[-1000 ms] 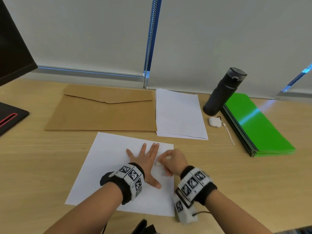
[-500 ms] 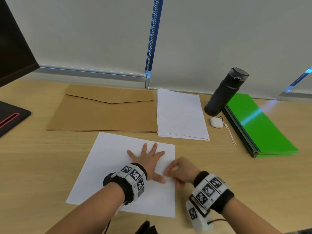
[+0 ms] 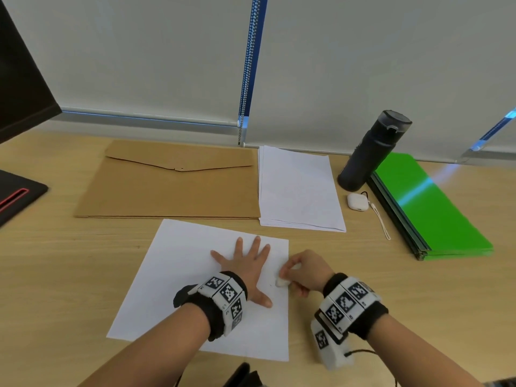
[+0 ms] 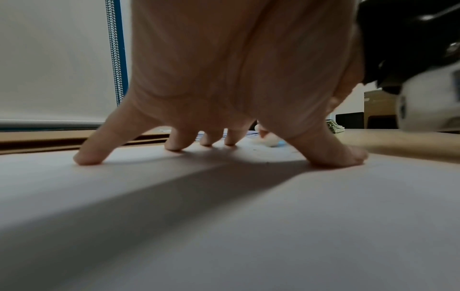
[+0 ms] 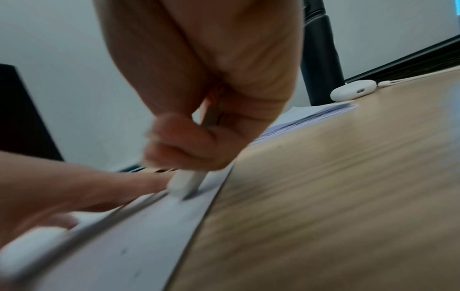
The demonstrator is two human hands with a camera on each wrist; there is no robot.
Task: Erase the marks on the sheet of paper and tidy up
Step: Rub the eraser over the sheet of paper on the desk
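Observation:
A white sheet of paper (image 3: pixel 178 277) lies on the wooden desk in front of me. My left hand (image 3: pixel 245 263) presses on it with fingers spread and straight, fingertips (image 4: pixel 87 159) flat on the sheet (image 4: pixel 224 226). My right hand (image 3: pixel 301 270) pinches a small white eraser (image 3: pixel 281 282) and holds its tip on the paper near the right edge. In the right wrist view the eraser (image 5: pixel 184 183) touches the sheet (image 5: pixel 139 246) beside the left thumb; the picture is blurred. A few tiny dark specks show on the paper near the eraser.
A brown envelope folder (image 3: pixel 173 182) and a stack of white paper (image 3: pixel 298 188) lie behind the sheet. A dark bottle (image 3: pixel 371 152), a white earbud case (image 3: pixel 357 201) and green folders (image 3: pixel 430 208) are at the right. A dark monitor (image 3: pixel 19 79) stands at the left.
My right hand with the eraser has swept from beside the left fingers back toward me and out to the sheet's right edge. The left hand has stayed pressed on the paper.

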